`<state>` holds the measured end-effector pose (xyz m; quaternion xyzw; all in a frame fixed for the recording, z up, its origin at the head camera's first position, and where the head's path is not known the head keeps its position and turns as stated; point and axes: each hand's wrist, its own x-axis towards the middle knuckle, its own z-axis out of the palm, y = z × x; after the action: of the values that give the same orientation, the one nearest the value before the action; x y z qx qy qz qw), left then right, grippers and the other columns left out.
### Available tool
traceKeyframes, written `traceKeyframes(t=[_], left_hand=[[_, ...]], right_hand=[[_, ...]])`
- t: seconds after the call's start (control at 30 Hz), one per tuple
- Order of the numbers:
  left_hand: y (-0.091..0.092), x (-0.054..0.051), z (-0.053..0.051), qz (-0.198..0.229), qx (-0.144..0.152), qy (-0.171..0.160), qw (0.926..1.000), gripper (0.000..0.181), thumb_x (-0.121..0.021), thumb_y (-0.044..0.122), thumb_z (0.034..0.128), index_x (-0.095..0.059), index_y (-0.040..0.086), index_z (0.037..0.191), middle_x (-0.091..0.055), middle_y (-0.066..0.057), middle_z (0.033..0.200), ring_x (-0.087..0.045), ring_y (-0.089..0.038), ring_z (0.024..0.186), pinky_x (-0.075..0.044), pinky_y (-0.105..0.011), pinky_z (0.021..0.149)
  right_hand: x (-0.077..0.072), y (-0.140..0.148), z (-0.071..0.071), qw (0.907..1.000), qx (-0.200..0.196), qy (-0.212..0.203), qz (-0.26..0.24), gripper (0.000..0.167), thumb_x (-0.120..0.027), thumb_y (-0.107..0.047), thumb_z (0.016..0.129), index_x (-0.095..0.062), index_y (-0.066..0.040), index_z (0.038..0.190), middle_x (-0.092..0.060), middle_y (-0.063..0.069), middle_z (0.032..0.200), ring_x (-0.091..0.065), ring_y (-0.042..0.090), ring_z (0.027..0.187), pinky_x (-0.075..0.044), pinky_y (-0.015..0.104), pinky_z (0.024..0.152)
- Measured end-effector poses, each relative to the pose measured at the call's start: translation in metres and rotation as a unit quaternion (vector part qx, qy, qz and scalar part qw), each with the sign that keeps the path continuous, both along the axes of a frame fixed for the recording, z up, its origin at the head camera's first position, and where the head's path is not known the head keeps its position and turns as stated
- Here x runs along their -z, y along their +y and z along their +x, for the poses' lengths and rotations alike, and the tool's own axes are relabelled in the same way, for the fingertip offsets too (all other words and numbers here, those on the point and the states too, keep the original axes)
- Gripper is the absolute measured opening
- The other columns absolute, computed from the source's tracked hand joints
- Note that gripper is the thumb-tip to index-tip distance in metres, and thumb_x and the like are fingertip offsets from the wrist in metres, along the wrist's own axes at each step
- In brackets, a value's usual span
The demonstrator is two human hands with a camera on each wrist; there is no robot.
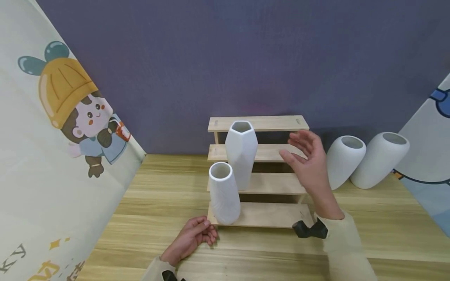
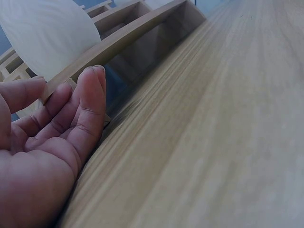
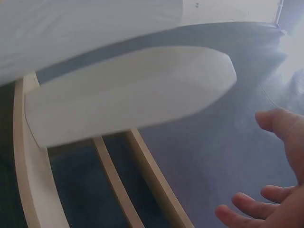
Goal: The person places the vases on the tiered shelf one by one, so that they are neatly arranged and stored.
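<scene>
A stepped wooden shelf [image 1: 277,212] stands on the table. On its lowest step, at the left end, is a white textured vase [image 1: 225,195]. One step up and behind it rises a taller faceted white vase [image 1: 241,150], also seen in the right wrist view. My left hand [image 1: 192,237] pinches the front left corner of the lowest step, thumb above and fingers below, close to the textured vase. Raised over the right part of the shelf, my right hand [image 1: 309,164] holds nothing; its thumb and fingers are spread apart, to the right of the faceted vase.
Two smooth white vases, a nearer one [image 1: 346,160] and a farther-right one [image 1: 381,160], stand side by side right of the shelf. A dark blue wall [image 1: 246,58] rises behind. A printed white panel [image 1: 42,156] borders the wooden table [image 1: 154,187] on the left.
</scene>
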<state>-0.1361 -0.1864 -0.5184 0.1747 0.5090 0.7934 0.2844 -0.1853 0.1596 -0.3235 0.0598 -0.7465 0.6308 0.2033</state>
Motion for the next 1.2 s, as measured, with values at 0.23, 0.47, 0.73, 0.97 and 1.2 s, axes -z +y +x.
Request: traceKeyframes(t=[0.23,0.47,0.73,0.97,1.2], left_hand=[[-0.001,-0.001,0.0,-0.004,-0.001,-0.005,1.0,0.025,-0.037,0.015,0.1095,-0.06,0.008,0.103,-0.074,0.0,0.096,-0.07,-0.007,0.084,-0.059,-0.02,0.072],[-0.001,-0.001,0.0,-0.005,0.0,-0.001,1.0,0.025,-0.037,0.015,0.1095,-0.059,0.008,0.103,-0.074,0.0,0.097,-0.07,-0.007,0.085,-0.059,-0.02,0.072],[0.0,0.0,0.0,-0.003,-0.003,0.0,1.0,0.025,-0.036,0.015,0.1095,-0.06,0.007,0.103,-0.074,0.0,0.096,-0.07,-0.007,0.084,-0.059,-0.02,0.072],[0.0,0.0,0.0,-0.004,-0.004,0.002,1.0,0.024,-0.037,0.015,0.1092,-0.059,0.007,0.103,-0.074,0.0,0.096,-0.07,-0.007,0.084,-0.059,-0.02,0.072],[0.0,0.0,0.0,-0.002,-0.003,0.002,1.0,0.026,-0.036,0.014,0.1095,-0.06,0.008,0.103,-0.074,0.0,0.096,-0.07,-0.007,0.084,-0.059,-0.02,0.072]], right_hand=[[0.001,0.028,0.001,0.9985,0.034,0.007,-0.043,0.059,-0.071,-0.005,0.091,-0.042,-0.018,0.14,-0.058,-0.015,0.125,-0.057,0.001,0.117,-0.049,0.006,0.086],[0.001,0.054,-0.001,0.9925,0.114,-0.016,-0.041,0.062,-0.073,-0.005,0.089,-0.043,-0.02,0.141,-0.057,-0.015,0.125,-0.057,0.002,0.116,-0.049,0.006,0.084],[0.008,0.08,-0.001,0.9769,0.206,-0.054,0.017,0.067,-0.075,-0.018,0.089,-0.039,-0.025,0.145,-0.054,-0.017,0.135,-0.053,0.002,0.124,-0.047,0.023,0.104],[0.015,0.097,-0.002,0.9612,0.261,-0.081,0.035,0.067,-0.074,-0.025,0.089,-0.038,-0.03,0.145,-0.052,-0.013,0.143,-0.05,0.004,0.131,-0.042,0.032,0.113],[0.024,0.111,-0.005,0.954,0.284,-0.092,0.031,0.072,-0.076,-0.027,0.087,-0.035,-0.031,0.146,-0.047,-0.016,0.141,-0.046,0.008,0.138,-0.038,0.034,0.115]])
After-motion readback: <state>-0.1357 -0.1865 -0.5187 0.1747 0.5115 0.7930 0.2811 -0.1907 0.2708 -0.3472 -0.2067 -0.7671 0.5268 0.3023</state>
